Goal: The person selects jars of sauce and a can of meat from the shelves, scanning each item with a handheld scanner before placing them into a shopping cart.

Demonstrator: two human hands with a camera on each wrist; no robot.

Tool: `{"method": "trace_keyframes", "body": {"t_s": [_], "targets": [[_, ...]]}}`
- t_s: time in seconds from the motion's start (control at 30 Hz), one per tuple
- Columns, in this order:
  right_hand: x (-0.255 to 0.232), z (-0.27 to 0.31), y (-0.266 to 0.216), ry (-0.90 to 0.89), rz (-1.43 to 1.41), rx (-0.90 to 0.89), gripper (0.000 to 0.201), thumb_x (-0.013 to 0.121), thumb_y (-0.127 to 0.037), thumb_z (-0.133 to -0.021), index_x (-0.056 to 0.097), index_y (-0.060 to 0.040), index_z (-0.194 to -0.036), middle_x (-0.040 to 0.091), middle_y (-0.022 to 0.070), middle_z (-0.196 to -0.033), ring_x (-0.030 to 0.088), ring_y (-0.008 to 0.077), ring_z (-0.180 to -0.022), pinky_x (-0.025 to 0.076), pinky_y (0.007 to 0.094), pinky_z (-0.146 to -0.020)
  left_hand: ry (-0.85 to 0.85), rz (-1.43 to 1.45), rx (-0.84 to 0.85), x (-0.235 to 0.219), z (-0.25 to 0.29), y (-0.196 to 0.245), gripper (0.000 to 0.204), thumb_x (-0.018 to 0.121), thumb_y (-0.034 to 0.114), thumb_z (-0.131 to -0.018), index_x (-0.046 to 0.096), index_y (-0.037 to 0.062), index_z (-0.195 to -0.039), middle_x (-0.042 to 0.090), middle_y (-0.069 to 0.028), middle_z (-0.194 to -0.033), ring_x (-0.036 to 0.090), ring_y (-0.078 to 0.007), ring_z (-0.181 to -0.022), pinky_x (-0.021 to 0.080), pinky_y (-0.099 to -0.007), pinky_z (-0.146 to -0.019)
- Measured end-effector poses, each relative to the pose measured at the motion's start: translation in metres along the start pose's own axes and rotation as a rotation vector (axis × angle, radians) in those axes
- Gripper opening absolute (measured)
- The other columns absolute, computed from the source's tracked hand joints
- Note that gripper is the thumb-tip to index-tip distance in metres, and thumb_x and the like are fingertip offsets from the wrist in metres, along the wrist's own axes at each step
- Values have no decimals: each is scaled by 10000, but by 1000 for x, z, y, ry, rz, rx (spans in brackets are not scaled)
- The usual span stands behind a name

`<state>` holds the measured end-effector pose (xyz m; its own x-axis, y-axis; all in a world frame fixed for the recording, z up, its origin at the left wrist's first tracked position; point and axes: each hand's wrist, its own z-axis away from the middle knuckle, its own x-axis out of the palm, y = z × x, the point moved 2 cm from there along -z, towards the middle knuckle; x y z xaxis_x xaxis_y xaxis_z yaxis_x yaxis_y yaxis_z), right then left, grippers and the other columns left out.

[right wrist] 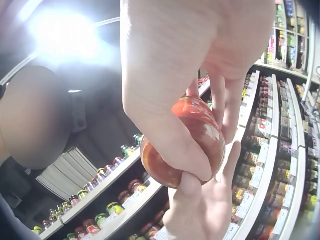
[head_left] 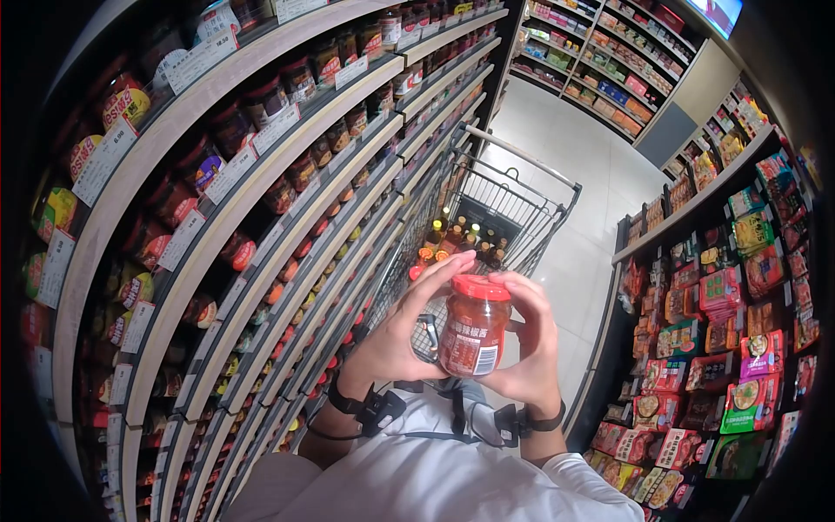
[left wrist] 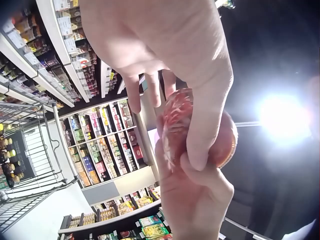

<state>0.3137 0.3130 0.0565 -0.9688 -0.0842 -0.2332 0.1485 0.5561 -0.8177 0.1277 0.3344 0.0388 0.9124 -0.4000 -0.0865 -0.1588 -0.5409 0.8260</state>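
Note:
A glass jar of chili sauce point(head_left: 474, 326) with a red lid point(head_left: 481, 287) is held up in front of the chest, slightly tilted. Its printed label and barcode face the head camera. My left hand point(head_left: 407, 329) grips it from one side and my right hand point(head_left: 535, 344) from the other. Fingers reach up by the lid, while both thumbs press at the base. In the left wrist view the left thumb point(left wrist: 204, 127) lies across the jar point(left wrist: 175, 122). From the right wrist, the jar's rounded base point(right wrist: 160, 167) shows behind the right thumb point(right wrist: 187, 155).
A wire shopping cart point(head_left: 522, 187) stands just ahead, with several bottles point(head_left: 452, 235) in it. Shelves of jars point(head_left: 278, 139) with price tags run along the left. A rack of packaged food point(head_left: 718, 296) lines the right, and more shelves point(head_left: 617, 70) stand at the aisle's far end.

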Motion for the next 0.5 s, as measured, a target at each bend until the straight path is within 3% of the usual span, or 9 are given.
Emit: {"method": "trace_keyframes", "body": {"t_s": [0.13,0.27,0.4,0.5], "targets": [[2,0,3,-19,-89,-9,912,924,-83,-602,459,-69,-1386,482,181,-1425,518,301,-1321,597,361,-891,-34,17,-36,-3,5,-6,1096,919,83,-587,332,26,-1512,445,-196,-1507,421,-341,-1415,367,-439,-1162],[4,3,5,-12,-134,22,970,917,-92,-615,417,-68,-1446,430,208,-1486,472,337,-1368,558,394,-956,58,-134,126,-5,0,2,1040,939,142,-562,406,30,-1449,555,-186,-1393,500,-360,-1325,402,-467,-1117],[-1,-2,-9,-80,152,-96,1034,905,-98,-599,380,-64,-1490,429,232,-1484,463,406,-1363,504,440,-1017,146,-283,263,-5,-4,12,998,952,199,-536,465,45,-1393,595,-175,-1322,538,-367,-1224,432,-491,-1052],[0,0,-6,-89,141,-115,997,900,-78,-598,409,-57,-1466,449,229,-1463,489,400,-1339,507,432,-1015,115,-394,252,-4,-3,17,1002,952,211,-527,470,54,-1391,593,-161,-1321,524,-362,-1213,423,-488,-1050]]}}
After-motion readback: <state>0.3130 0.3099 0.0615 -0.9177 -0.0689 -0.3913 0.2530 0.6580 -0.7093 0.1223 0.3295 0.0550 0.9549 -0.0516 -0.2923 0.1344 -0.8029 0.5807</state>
